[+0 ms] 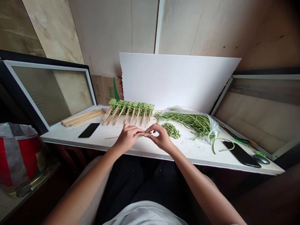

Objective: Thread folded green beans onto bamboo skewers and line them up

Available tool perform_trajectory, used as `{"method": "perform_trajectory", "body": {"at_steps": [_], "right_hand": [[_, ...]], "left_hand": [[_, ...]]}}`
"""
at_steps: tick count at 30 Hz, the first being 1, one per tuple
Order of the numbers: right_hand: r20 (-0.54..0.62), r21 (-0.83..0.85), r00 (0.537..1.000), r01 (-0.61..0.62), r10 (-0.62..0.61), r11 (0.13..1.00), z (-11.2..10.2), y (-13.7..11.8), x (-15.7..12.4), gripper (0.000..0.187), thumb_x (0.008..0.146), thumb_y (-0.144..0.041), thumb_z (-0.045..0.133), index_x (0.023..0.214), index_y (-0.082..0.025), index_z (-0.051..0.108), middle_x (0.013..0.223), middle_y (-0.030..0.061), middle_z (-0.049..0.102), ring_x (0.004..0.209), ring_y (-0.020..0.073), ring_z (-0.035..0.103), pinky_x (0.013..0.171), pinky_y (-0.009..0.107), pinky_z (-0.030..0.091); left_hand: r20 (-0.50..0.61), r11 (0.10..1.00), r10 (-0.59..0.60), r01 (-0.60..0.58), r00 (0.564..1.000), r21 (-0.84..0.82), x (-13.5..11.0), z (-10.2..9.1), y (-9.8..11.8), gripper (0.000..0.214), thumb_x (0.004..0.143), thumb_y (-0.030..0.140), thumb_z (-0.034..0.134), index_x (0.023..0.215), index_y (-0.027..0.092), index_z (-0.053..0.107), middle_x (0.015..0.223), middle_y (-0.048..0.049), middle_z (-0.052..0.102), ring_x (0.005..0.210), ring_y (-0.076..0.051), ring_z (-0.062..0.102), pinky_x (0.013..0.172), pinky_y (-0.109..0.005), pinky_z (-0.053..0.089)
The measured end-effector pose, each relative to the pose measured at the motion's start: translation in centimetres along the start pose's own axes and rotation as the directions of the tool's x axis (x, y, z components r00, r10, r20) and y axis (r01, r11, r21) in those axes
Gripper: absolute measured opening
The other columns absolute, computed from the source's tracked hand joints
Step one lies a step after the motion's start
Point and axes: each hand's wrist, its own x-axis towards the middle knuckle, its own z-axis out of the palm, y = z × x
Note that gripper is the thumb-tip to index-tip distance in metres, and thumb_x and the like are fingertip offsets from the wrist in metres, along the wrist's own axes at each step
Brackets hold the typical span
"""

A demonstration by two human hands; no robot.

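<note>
Both hands meet above the front part of the white table. My left hand (127, 136) is closed round a thin wooden skewer (111, 137), whose bare end sticks out to the left. Green bits show by its fingertips, partly hidden. Between the thumb and fingers of my right hand (160, 136) is a short cut piece of green bean (147, 133), close to the left fingertips. Just beyond the right hand lies a pile of cut bean pieces (172, 130). Behind my hands, skewers loaded with bean pieces (132, 107) are stacked, their sticks pointing toward me.
Bare skewers (83, 118) lie at the left, near a phone (89, 130). Long green beans (194, 122) spill from a clear plastic bag (214, 128) at the right. Another dark phone (242, 153) and a mouse-like object (262, 159) lie farther right. A white board (178, 82) stands behind.
</note>
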Motion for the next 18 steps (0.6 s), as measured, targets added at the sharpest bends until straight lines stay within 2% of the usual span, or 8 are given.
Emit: {"method": "perform_trajectory", "body": {"at_steps": [5, 9, 14, 18], "right_hand": [[-0.027, 0.004, 0.998, 0.058, -0.058, 0.998, 0.67, -0.24, -0.08, 0.006, 0.1, -0.024, 0.07, 0.094, -0.024, 0.071, 0.088, 0.0049, 0.07, 0.089, 0.0225, 0.059, 0.079, 0.036, 0.048], [0.032, -0.002, 0.994, 0.102, -0.102, 0.995, 0.96, -0.23, -0.15, 0.023, 0.096, -0.004, 0.059, 0.089, -0.023, 0.07, 0.085, 0.0043, 0.07, 0.088, 0.0227, 0.057, 0.084, 0.038, 0.046], [0.084, 0.037, 0.99, 0.11, -0.113, 0.993, 0.82, 0.0, -0.15, 0.027, 0.093, 0.001, 0.058, 0.091, -0.023, 0.071, 0.086, 0.0037, 0.071, 0.091, 0.0225, 0.057, 0.088, 0.038, 0.046], [0.155, 0.046, 0.985, 0.068, -0.074, 0.997, 0.54, -0.22, -0.17, 0.025, 0.092, 0.0, 0.063, 0.089, -0.023, 0.072, 0.085, 0.003, 0.073, 0.092, 0.0225, 0.059, 0.089, 0.037, 0.048]], "left_hand": [[0.066, 0.999, 0.034, -0.036, 0.997, 0.038, -0.15, 0.1, 0.12, 0.014, 0.101, 0.018, 0.067, 0.091, 0.022, 0.076, 0.089, -0.0005, 0.081, 0.079, -0.017, 0.072, 0.093, -0.039, 0.039], [0.151, 0.997, 0.032, -0.042, 0.988, 0.062, -0.38, 0.33, 0.21, 0.026, 0.097, 0.005, 0.059, 0.082, 0.021, 0.072, 0.084, 0.0006, 0.08, 0.08, -0.017, 0.071, 0.097, -0.041, 0.036], [0.243, 1.0, -0.007, 0.004, 0.97, 0.012, -0.58, 0.45, 0.14, 0.029, 0.09, -0.001, 0.053, 0.078, 0.02, 0.069, 0.078, 0.0019, 0.077, 0.08, -0.016, 0.07, 0.101, -0.041, 0.033], [0.296, 0.992, -0.044, 0.076, 0.954, -0.096, -0.74, 0.52, -0.08, 0.028, 0.089, 0.001, 0.052, 0.075, 0.02, 0.067, 0.077, 0.0026, 0.075, 0.08, -0.016, 0.07, 0.1, -0.039, 0.035]]}}
